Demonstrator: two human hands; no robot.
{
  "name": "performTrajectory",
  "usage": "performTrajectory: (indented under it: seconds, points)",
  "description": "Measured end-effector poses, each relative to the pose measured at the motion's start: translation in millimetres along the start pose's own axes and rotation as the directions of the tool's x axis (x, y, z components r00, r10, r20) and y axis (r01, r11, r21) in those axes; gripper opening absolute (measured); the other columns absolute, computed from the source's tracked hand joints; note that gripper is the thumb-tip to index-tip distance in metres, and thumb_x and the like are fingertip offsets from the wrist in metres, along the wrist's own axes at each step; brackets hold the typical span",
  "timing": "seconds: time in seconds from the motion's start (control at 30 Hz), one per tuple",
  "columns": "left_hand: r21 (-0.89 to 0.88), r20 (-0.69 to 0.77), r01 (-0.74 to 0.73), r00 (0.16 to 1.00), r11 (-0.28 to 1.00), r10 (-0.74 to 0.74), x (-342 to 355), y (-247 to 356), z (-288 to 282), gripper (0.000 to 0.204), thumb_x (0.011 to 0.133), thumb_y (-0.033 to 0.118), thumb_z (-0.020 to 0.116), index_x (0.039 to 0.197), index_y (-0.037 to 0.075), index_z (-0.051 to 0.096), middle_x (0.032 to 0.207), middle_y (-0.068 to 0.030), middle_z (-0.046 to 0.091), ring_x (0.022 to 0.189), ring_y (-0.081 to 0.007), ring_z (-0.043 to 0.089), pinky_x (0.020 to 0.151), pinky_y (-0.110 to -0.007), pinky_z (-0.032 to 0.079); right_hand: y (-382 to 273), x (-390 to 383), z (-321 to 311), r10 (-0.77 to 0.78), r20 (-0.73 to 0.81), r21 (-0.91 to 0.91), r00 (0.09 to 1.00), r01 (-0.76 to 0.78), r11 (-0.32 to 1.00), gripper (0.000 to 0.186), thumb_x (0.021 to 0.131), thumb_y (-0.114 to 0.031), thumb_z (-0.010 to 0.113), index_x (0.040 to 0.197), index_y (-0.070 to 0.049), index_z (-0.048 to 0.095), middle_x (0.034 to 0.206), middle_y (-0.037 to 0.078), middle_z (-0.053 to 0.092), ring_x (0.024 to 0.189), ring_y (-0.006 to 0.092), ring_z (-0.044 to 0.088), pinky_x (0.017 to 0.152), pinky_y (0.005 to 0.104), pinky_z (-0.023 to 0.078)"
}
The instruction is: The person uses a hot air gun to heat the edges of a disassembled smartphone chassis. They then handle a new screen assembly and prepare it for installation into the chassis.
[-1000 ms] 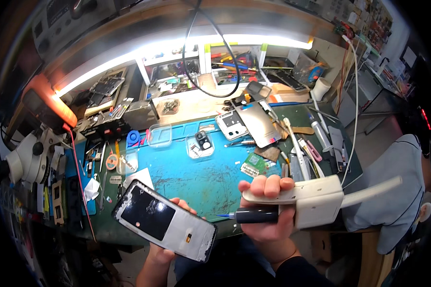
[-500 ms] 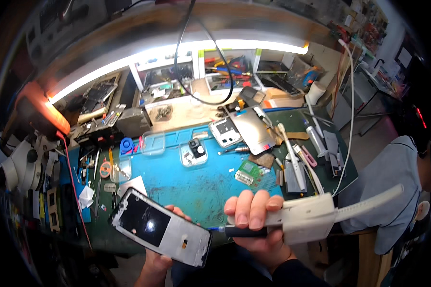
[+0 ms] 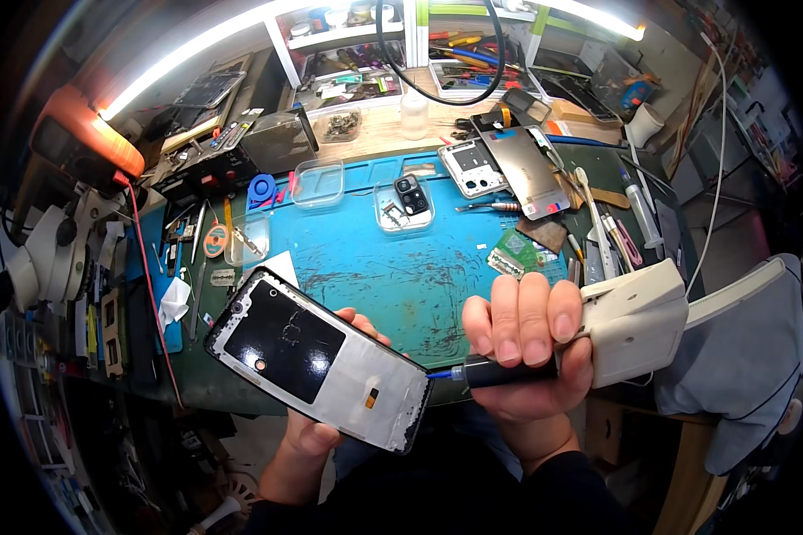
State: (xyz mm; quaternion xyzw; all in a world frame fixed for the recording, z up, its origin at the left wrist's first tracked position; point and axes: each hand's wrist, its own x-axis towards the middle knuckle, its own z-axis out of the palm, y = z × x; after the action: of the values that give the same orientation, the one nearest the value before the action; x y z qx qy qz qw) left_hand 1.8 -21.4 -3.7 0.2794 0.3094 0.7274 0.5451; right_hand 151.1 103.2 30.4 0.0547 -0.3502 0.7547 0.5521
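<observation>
My left hand is closed round a phone frame, held tilted above the bench with its black and silver inner side facing up. The black rim looks worn and flecked with white along the edges. My right hand grips a beige dispenser gun fitted with a black glue syringe. The syringe's thin blue tip is at the upper corner of the frame's right end, touching it or very close. Any glue at the tip is too small to make out.
A blue work mat covers the bench. On it are a clear tray with a camera module, a green circuit board and an empty clear box. Hand tools crowd the right. A red cable hangs left; another person's sleeve shows right.
The view has shifted, so the bench lies higher and further right in the picture. Both hands keep their grips, and the blue tip stays at the same corner of the frame.
</observation>
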Motion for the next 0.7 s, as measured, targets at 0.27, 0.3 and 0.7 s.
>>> performTrajectory:
  seconds: [0.27, 0.3, 0.7]
  points:
    - [0.015, 0.000, 0.008, 1.000, 1.000, -0.008, 0.1, 0.2, 1.5, 0.111, 0.067, 0.045, 0.086, 0.150, 0.004, 0.025, 0.135, -0.0128, 0.040, 0.128, -0.0277, 0.046, 0.107, -0.053, 0.044, 0.0, -0.2, -0.5, -0.005, 0.006, -0.024, 1.000, 0.005, 1.000, 0.023, 0.095, -0.039, 0.066, 0.091, -0.020, 0.053, 0.080, -0.007, 0.053, 0.077, 0.0091, 0.053, 0.071, 0.0282, 0.042]
    - [0.015, 0.000, 0.009, 1.000, 1.000, -0.009, 0.4, 0.3, 1.7, 0.111, 0.067, 0.045, 0.086, 0.150, 0.004, 0.025, 0.135, -0.0128, 0.040, 0.128, -0.0277, 0.046, 0.106, -0.053, 0.044, -0.1, 0.0, -0.4, -0.007, 0.010, -0.029, 1.000, 0.007, 1.000, 0.023, 0.095, -0.039, 0.066, 0.091, -0.020, 0.053, 0.080, -0.007, 0.053, 0.077, 0.0090, 0.053, 0.071, 0.0281, 0.042]
    - [0.025, -0.010, 0.017, 1.000, 1.000, -0.016, 0.1, 1.0, 2.3, 0.112, 0.065, 0.046, 0.086, 0.150, 0.004, 0.026, 0.132, -0.0131, 0.040, 0.127, -0.0273, 0.047, 0.105, -0.052, 0.045, -0.1, -0.6, 1.3, 0.028, 0.009, -0.048, 1.000, -0.027, 0.998, 0.024, 0.094, -0.039, 0.067, 0.089, -0.020, 0.053, 0.079, -0.007, 0.053, 0.076, 0.0086, 0.053, 0.069, 0.0270, 0.041]
